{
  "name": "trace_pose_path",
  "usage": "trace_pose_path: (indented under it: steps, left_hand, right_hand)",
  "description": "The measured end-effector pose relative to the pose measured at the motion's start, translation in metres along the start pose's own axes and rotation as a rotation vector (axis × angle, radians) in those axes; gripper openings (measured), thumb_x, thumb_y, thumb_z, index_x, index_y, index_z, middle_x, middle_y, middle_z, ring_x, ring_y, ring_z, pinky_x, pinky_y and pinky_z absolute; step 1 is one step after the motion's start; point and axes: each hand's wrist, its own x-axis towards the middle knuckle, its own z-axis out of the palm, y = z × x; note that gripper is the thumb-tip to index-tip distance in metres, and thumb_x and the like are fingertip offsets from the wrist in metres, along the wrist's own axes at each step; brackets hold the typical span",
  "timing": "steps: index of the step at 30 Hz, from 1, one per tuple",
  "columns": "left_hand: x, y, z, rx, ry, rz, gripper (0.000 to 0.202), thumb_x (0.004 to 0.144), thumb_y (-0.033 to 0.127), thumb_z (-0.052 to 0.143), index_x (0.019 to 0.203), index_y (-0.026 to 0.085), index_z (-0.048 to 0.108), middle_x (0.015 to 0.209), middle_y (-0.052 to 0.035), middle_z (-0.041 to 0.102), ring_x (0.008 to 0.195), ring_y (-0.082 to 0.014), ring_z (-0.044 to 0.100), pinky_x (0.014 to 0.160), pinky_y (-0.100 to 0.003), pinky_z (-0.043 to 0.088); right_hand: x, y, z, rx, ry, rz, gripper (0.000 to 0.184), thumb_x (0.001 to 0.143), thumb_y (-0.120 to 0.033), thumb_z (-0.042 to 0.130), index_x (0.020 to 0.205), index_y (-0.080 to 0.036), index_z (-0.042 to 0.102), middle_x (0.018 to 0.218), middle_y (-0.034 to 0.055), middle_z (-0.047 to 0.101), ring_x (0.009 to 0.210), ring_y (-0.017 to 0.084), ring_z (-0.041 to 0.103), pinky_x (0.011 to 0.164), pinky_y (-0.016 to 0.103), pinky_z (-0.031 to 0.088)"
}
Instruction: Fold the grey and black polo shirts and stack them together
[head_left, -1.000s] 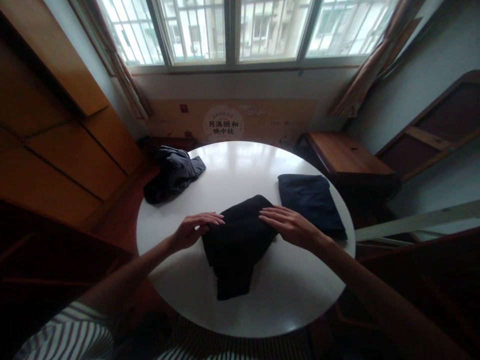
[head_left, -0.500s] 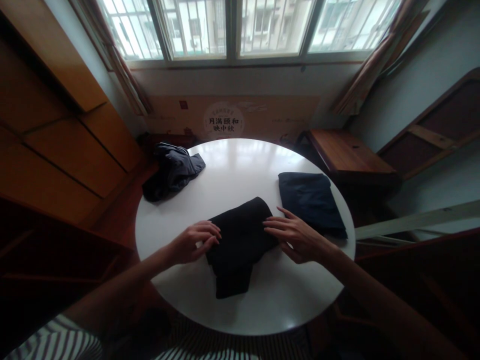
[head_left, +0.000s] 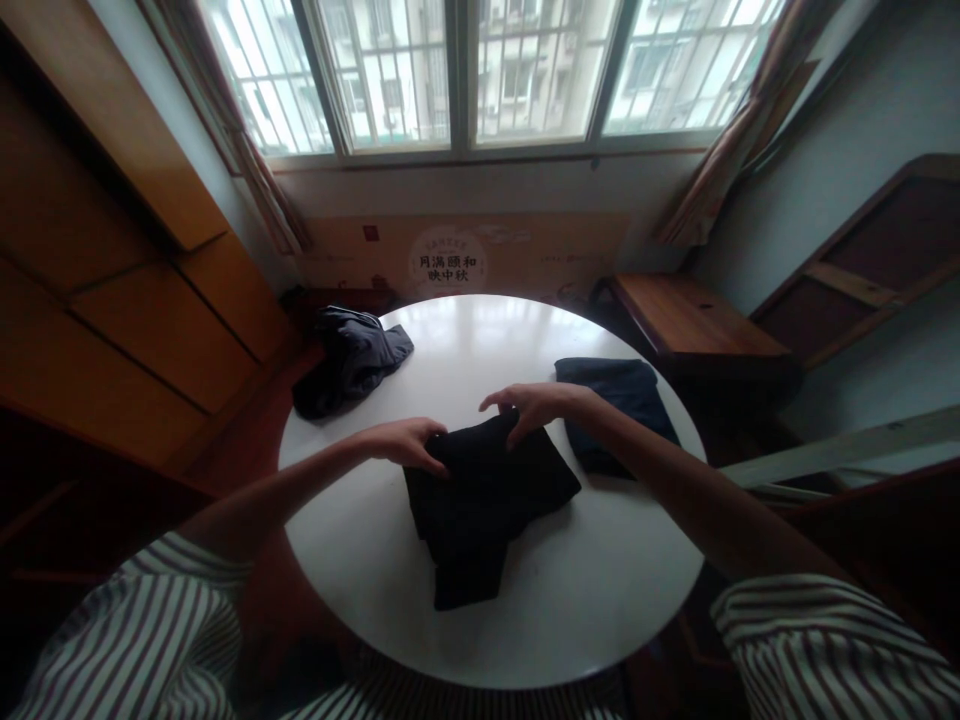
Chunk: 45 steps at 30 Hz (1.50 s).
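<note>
Hands apart, I see the left hand (head_left: pixel 405 445) and right hand (head_left: pixel 536 405) on the black cloth (head_left: pixel 487 510), grip unclear, navy cloth (head_left: pixel 615 415) near the right edge of the table (head_left: pixel 592 590).

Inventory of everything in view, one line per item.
round white tabletop: 1, white, centre
folded black cloth garment: 1, black, middle of table
folded navy cloth garment: 1, navy, far right of table
crumpled dark grey cloth garment: 1, dark grey, far left of table
wooden cabinet: 1, orange-brown, left
low wooden bench: 1, reddish brown, right of table
barred glass window: 1, pale, far wall
brown curtains: 2, brown, flanking window
printed tan wall panel: 1, tan, below window
left hand: 1, on black garment's left edge
right hand: 1, at black garment's top edge
striped sleeves: 2, white with dark stripes, on the person's arms
</note>
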Motion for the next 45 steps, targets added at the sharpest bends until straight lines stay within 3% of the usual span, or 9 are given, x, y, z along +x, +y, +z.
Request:
trace_pose_path:
  steps: [5, 8, 11, 17, 20, 27, 34, 40, 45]
  left_hand:
    - [-0.006, 0.031, -0.045, 0.439, 0.455, 0.232, 0.029, 0.077, 0.020, 0.063, 0.106, 0.016, 0.068, 0.087, -0.0046, 0.068, 0.086, -0.0213, 0.063, 0.075, -0.029, 0.050]
    - [-0.007, 0.042, -0.062, 0.681, 0.784, 0.374, 0.035, 0.082, 0.010, 0.055, 0.116, 0.016, 0.064, 0.100, -0.0092, 0.069, 0.101, -0.0251, 0.063, 0.091, -0.039, 0.050]
    - [0.002, 0.030, -0.045, 0.868, 0.946, 0.464, 0.039, 0.090, 0.005, 0.046, 0.125, 0.015, 0.060, 0.120, -0.0131, 0.066, 0.117, -0.0269, 0.060, 0.102, -0.047, 0.046]
    - [0.002, -0.026, 0.063, 1.027, 0.708, 0.532, 0.040, 0.095, 0.007, 0.042, 0.131, 0.012, 0.057, 0.125, -0.0209, 0.065, 0.114, -0.0291, 0.064, 0.095, -0.044, 0.053]
    - [-0.014, -0.028, 0.094, 0.956, 0.637, 0.513, 0.041, 0.098, 0.025, 0.048, 0.134, 0.007, 0.054, 0.128, -0.0250, 0.062, 0.114, -0.0326, 0.063, 0.094, -0.045, 0.054]
    - [0.003, 0.001, 0.074, 0.728, 0.622, 0.334, 0.047, 0.104, 0.033, 0.034, 0.136, 0.006, 0.052, 0.140, -0.0202, 0.055, 0.136, -0.0303, 0.046, 0.110, -0.047, 0.039]
    - [0.022, -0.025, 0.080, 0.698, 0.610, 0.196, 0.059, 0.103, 0.044, 0.031, 0.151, 0.009, 0.036, 0.158, -0.0180, 0.030, 0.149, -0.0303, 0.022, 0.118, -0.049, 0.024]
    - [0.017, -0.036, 0.067, 0.594, 0.666, 0.104, 0.055, 0.102, 0.040, 0.036, 0.145, 0.005, 0.043, 0.146, -0.0261, 0.046, 0.134, -0.0354, 0.047, 0.106, -0.052, 0.041]
    - [0.016, -0.031, 0.037, 0.458, 0.695, 0.088, 0.046, 0.096, 0.036, 0.053, 0.132, 0.008, 0.057, 0.122, -0.0202, 0.065, 0.113, -0.0296, 0.063, 0.098, -0.043, 0.049]
  right_hand:
    - [-0.022, -0.015, -0.023, -0.183, 0.301, -0.055, 0.035, 0.077, -0.029, 0.073, 0.108, -0.013, 0.066, 0.093, 0.0085, 0.070, 0.080, 0.020, 0.063, 0.069, 0.027, 0.047]
    - [-0.035, -0.025, -0.027, -0.296, 0.617, 0.012, 0.048, 0.085, -0.021, 0.061, 0.130, -0.008, 0.051, 0.100, 0.0151, 0.071, 0.084, 0.024, 0.065, 0.070, 0.032, 0.050]
    - [-0.035, -0.028, -0.006, -0.435, 0.819, -0.053, 0.064, 0.085, -0.003, 0.047, 0.148, -0.013, 0.037, 0.135, 0.0187, 0.059, 0.119, 0.030, 0.058, 0.092, 0.042, 0.049]
    - [-0.041, -0.014, 0.102, -0.525, 0.524, -0.030, 0.080, 0.078, 0.002, 0.051, 0.152, -0.024, 0.039, 0.156, 0.0153, 0.037, 0.143, 0.038, 0.033, 0.109, 0.057, 0.036]
    - [-0.060, -0.017, 0.127, -0.410, 0.427, -0.053, 0.083, 0.078, -0.011, 0.060, 0.155, -0.025, 0.032, 0.160, 0.0149, 0.029, 0.147, 0.039, 0.023, 0.112, 0.060, 0.030]
    - [-0.032, -0.044, 0.096, -0.279, 0.548, -0.016, 0.052, 0.102, -0.044, 0.037, 0.148, -0.022, 0.046, 0.156, 0.0112, 0.038, 0.145, 0.031, 0.032, 0.117, 0.055, 0.024]
    - [-0.011, -0.017, 0.116, -0.315, 0.554, 0.180, 0.058, 0.102, -0.049, 0.034, 0.152, -0.020, 0.038, 0.161, 0.0096, 0.027, 0.149, 0.030, 0.023, 0.119, 0.053, 0.021]
    - [-0.031, 0.006, 0.121, -0.299, 0.573, 0.292, 0.065, 0.102, -0.045, 0.033, 0.152, -0.003, 0.034, 0.160, 0.0218, 0.022, 0.149, 0.032, 0.018, 0.117, 0.050, 0.027]
    - [-0.025, 0.013, 0.100, -0.123, 0.746, 0.361, 0.066, 0.098, -0.045, 0.044, 0.144, 0.002, 0.042, 0.144, 0.0287, 0.048, 0.139, 0.035, 0.042, 0.113, 0.046, 0.035]
